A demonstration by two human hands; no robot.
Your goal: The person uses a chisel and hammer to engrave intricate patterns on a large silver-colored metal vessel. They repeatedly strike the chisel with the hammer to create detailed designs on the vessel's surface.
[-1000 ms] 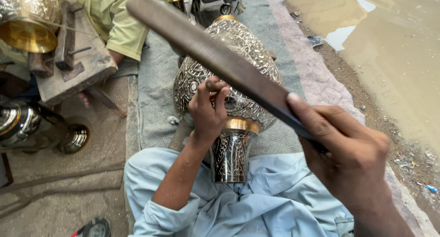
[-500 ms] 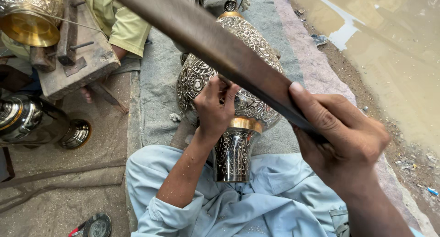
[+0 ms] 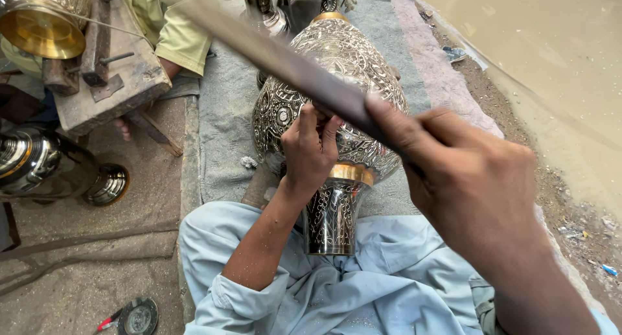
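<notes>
One engraved vase point(image 3: 337, 82) lies across the lap. One flat bar point(image 3: 291, 66) is raised above it. Two hands: left point(image 3: 310, 150), right point(image 3: 473, 186). One brass bowl point(image 3: 39, 30). One wooden block point(image 3: 123, 82). One round disc point(image 3: 139, 317).

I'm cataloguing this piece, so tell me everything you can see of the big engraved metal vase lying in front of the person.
The big engraved metal vase lies on its side on a grey cloth, foot toward the person's lap. Its round body is silvery with dense dark floral engraving; a brass-coloured band joins it to a flared, engraved foot, and another gold rim shows at the far neck. The left hand presses on the body. The right hand holds a long dark flat bar above it.
</notes>
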